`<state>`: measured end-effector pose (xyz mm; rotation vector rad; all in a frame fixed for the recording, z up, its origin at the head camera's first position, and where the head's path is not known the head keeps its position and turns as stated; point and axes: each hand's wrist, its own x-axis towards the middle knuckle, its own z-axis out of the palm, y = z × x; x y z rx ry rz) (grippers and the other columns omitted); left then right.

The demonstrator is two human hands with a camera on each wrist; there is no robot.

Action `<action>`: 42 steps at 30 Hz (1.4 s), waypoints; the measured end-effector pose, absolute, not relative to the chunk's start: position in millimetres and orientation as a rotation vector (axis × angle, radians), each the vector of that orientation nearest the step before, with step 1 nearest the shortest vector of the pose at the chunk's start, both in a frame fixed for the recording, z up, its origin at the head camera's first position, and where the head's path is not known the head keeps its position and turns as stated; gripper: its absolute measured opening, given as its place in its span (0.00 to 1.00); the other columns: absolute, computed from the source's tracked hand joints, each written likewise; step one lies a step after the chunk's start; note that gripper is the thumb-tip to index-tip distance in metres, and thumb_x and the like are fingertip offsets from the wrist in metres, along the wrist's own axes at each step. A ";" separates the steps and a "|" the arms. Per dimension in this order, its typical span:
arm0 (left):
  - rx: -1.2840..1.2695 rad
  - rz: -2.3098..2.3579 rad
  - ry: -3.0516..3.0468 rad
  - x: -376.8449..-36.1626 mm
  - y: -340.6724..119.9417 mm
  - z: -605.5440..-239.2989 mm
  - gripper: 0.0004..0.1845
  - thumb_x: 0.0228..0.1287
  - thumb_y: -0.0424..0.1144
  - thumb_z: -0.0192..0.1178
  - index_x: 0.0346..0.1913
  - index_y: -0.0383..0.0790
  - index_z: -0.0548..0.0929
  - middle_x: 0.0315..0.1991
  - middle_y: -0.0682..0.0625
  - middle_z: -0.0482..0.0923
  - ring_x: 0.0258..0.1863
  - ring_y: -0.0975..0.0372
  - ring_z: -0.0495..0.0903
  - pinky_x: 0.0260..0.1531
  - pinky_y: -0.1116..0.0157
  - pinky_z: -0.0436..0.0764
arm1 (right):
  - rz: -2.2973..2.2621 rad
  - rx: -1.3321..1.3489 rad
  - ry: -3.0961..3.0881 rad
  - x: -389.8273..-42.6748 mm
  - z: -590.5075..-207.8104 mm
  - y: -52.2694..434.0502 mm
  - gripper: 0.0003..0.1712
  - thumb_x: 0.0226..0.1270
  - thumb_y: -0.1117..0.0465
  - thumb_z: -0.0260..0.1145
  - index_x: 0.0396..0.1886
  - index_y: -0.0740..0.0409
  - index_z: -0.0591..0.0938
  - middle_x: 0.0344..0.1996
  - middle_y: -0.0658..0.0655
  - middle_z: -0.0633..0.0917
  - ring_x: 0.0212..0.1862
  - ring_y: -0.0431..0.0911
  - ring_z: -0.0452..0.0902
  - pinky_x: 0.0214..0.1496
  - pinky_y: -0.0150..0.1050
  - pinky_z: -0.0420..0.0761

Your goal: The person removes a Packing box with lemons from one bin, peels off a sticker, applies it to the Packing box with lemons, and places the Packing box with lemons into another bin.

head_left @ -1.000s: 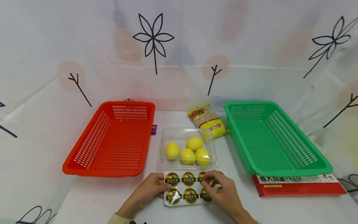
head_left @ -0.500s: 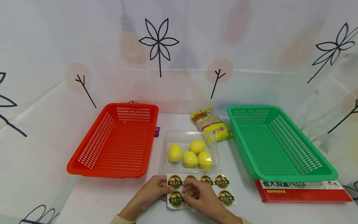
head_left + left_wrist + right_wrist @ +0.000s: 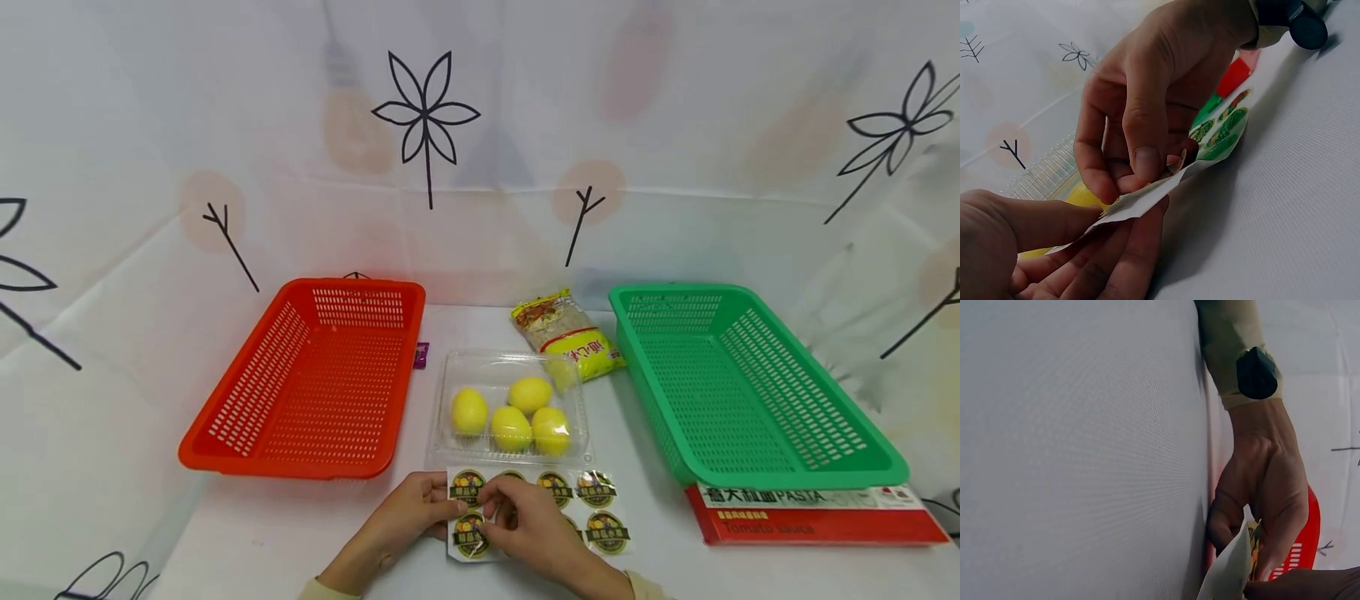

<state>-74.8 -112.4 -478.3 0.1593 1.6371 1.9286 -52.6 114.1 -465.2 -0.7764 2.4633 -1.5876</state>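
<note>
Two baskets [image 3: 315, 379] [image 3: 738, 383] flank white table [image 3: 285, 533].

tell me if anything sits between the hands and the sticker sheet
Nothing visible does: the left hand holds the white sheet of round green-and-yellow stickers by its left edge, and the right hand pinches at it directly.

Two hands: left hand [image 3: 408, 517] and right hand [image 3: 536, 533], both on one sticker sheet [image 3: 600, 508]. The sheet carries round labels in two rows; about six show at least partly, the rest are hidden under the fingers. Two baskets: one red basket [image 3: 225, 425], one green basket [image 3: 862, 450]. One clear clamshell box [image 3: 510, 362] holding four lemons [image 3: 512, 427]. One snack packet [image 3: 566, 333]. One red pasta box [image 3: 813, 517]. One small purple item [image 3: 422, 354], too small to identify.
</note>
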 end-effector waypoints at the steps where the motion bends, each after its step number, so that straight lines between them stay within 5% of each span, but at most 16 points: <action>1: 0.157 1.929 1.638 -74.7 -112.1 -478.5 0.17 0.68 0.26 0.64 0.57 0.23 0.81 0.41 0.35 0.87 0.39 0.52 0.89 0.37 0.58 0.89 | -1.585 -0.776 2.466 -52.6 -465.3 113.9 0.16 0.58 0.75 0.75 0.42 0.56 0.82 0.31 0.47 0.82 0.29 0.34 0.76 0.29 0.32 0.81; 12: 0.151 1.932 1.639 -74.1 -112.1 -479.3 0.17 0.68 0.26 0.64 0.58 0.24 0.81 0.43 0.36 0.87 0.40 0.51 0.89 0.38 0.58 0.89 | -1.611 -0.759 2.454 -52.0 -465.7 111.8 0.17 0.56 0.80 0.69 0.39 0.57 0.82 0.30 0.45 0.80 0.29 0.34 0.75 0.30 0.32 0.81; 36: 0.180 1.905 1.702 -75.7 -112.9 -479.1 0.18 0.68 0.25 0.62 0.60 0.23 0.80 0.43 0.38 0.87 0.39 0.53 0.88 0.35 0.60 0.88 | -1.646 -0.862 2.393 -55.1 -472.3 111.6 0.13 0.63 0.71 0.72 0.33 0.47 0.83 0.26 0.39 0.80 0.26 0.32 0.74 0.24 0.31 0.78; 42: 0.193 1.856 1.831 -76.5 -114.5 -477.6 0.10 0.70 0.29 0.62 0.50 0.27 0.78 0.35 0.43 0.85 0.32 0.55 0.87 0.30 0.62 0.88 | -1.699 -0.808 2.337 -56.5 -473.3 112.4 0.08 0.65 0.71 0.70 0.34 0.54 0.83 0.28 0.43 0.81 0.27 0.33 0.76 0.25 0.32 0.80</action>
